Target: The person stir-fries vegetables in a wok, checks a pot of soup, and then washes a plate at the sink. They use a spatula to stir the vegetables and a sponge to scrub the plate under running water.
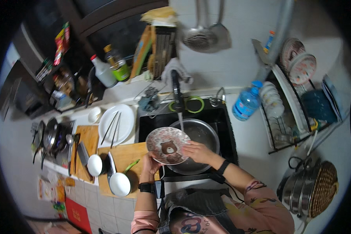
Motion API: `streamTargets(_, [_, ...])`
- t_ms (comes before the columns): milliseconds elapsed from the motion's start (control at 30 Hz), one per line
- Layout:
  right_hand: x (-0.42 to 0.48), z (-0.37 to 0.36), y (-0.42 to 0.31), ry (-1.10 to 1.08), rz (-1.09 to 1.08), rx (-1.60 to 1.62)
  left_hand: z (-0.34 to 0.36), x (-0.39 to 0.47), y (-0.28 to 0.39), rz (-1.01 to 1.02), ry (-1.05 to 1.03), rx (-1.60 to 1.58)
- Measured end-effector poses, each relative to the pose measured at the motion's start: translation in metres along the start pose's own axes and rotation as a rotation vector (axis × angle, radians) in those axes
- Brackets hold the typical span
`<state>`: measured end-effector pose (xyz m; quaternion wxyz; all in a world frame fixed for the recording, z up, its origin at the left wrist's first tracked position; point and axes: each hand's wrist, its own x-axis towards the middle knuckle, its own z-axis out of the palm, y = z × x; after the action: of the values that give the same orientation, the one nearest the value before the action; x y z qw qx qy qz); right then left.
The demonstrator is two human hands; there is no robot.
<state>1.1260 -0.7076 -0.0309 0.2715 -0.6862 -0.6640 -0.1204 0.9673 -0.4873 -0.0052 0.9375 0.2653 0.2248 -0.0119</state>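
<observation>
A patterned plate (163, 139) with a brown bear printed on it is tilted above the left part of the sink. My left hand (151, 165) grips its lower left rim. The fingers of my right hand (199, 151) lie on its right edge; the plate hides part of them. Water (180, 121) runs from the black faucet (177, 92) beside the plate's upper right rim. Beneath, a round metal basin (203, 137) sits in the black sink (228, 131), partly covered by the plate and my right arm.
Left of the sink, a cutting board (140, 152) bears a knife (111, 165), a green pepper (131, 166) and a white bowl (120, 184) near its front edge. Chopsticks (115, 127) lie on a white plate (128, 112). A blue bottle (247, 102) and a dish rack (294, 102) stand right.
</observation>
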Motion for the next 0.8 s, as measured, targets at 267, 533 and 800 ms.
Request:
streamTargets(267, [0.047,0.003,-0.051,0.142,0.258,0.318,-0.006,0.043,-0.037,0.189,0.244,-0.006])
streamTargets(533, [0.048,0.001,-0.042,0.089,0.397,0.273,0.036,0.048,-0.043,0.365,0.251,0.050])
streamTargets(800, [0.056,-0.008,-0.041,-0.173,0.668,0.337,0.081,0.052,-0.025,0.323,0.315,0.591])
